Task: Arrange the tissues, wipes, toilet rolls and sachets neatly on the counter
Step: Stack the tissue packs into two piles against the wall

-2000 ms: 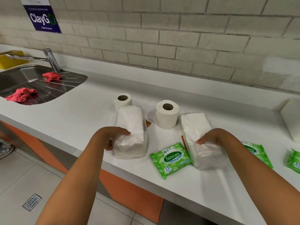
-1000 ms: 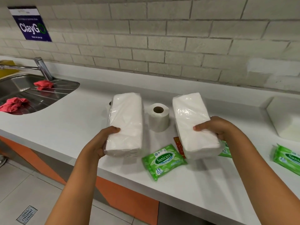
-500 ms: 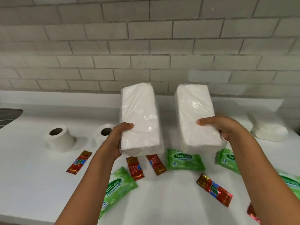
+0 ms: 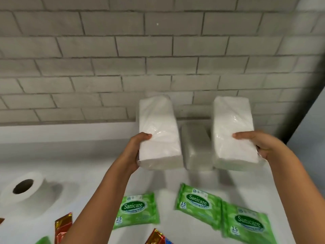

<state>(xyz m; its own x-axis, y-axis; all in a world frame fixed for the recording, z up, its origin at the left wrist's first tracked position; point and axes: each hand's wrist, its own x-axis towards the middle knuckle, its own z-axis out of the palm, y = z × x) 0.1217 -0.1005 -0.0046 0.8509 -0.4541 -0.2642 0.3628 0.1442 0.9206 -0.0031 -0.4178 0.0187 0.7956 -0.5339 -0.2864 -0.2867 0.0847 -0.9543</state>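
Note:
My left hand point(image 4: 136, 149) grips the near end of one white tissue pack point(image 4: 158, 131), held above the counter. My right hand point(image 4: 258, 143) grips a second white tissue pack point(image 4: 232, 131) the same way, to the right. Between them, a third tissue pack point(image 4: 196, 147) lies on the white counter point(image 4: 70, 155) against the back wall. Below lie green Sanicare wipes packs point(image 4: 135, 209) point(image 4: 197, 203) point(image 4: 248, 224). A toilet roll point(image 4: 22, 187) stands at the left. Red sachets point(image 4: 63, 224) point(image 4: 158, 237) lie near the bottom edge.
A grey brick wall point(image 4: 158, 59) rises right behind the counter. A dark vertical edge point(image 4: 299, 88) closes the counter at the far right. A corner of another green pack point(image 4: 43, 241) shows at the bottom left.
Both hands lifted the two tissue packs off the counter and carried them to the right. The view followed, leaving the sink behind; the third pack by the wall now sits between the two held ones.

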